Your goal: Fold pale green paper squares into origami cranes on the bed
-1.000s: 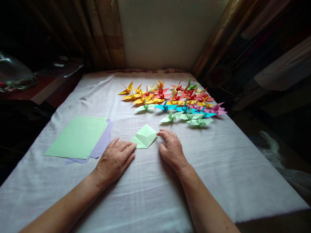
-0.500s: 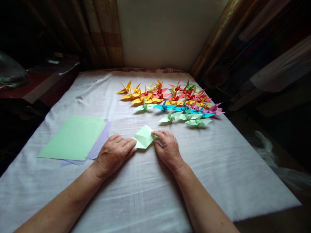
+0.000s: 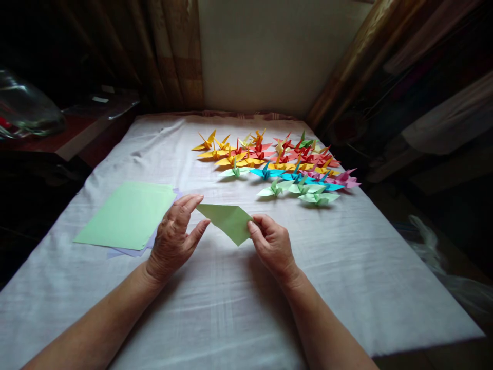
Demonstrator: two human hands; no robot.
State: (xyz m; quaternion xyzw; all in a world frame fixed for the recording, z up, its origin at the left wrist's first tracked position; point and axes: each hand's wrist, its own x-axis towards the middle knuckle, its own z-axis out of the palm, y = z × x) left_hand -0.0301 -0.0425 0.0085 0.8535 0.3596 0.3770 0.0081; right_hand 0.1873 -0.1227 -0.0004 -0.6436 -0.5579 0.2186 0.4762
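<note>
A folded sheet of light green origami paper point(image 3: 226, 221) hangs tilted above the table, one corner pointing down toward me. My right hand point(image 3: 272, 242) pinches its right corner between thumb and fingers. At the other end, my left hand point(image 3: 175, 234) is open, its thumb and fingers apart around the paper's left tip. Whether the left fingertips touch that tip, I cannot tell. Left of my left hand lies a stack of green paper sheets point(image 3: 125, 213), with purple sheets point(image 3: 133, 252) poking out underneath.
Several folded paper cranes point(image 3: 275, 189) in yellow, red, blue, pink and green stand in rows toward the back right. A white cloth point(image 3: 215, 318) covers the table. A glass jar point(image 3: 29, 105) rests on a dark red surface at the left; a plastic bag point(image 3: 427, 241) lies beyond the right edge.
The folded paper has come up off the cloth and turned, now showing a darker, plain face. My left hand has let its fingers spread; my right hand still grips a corner.
</note>
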